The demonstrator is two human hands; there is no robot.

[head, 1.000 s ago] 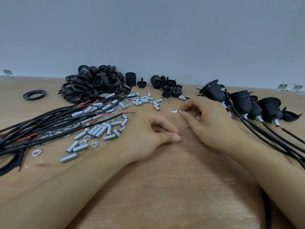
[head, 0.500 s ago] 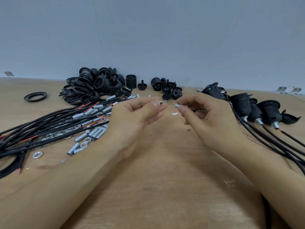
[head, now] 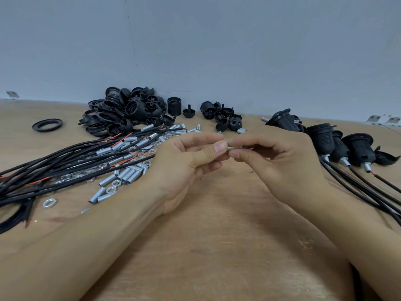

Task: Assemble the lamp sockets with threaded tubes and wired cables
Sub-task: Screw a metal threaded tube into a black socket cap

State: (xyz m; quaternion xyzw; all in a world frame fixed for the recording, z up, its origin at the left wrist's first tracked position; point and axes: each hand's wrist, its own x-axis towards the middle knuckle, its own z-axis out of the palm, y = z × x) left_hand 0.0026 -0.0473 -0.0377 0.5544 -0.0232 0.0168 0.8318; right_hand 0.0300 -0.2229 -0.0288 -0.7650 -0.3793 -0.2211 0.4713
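Both hands are up off the counter now and have closed the gap they had half a second ago. The left hand meets the right hand mid-air, both pinching a small threaded tube between fingertips, above the counter's middle. Loose tubes and cables lie left; assembled sockets sit right.

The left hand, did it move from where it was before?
Yes. The left hand rose off the table and met the right hand.
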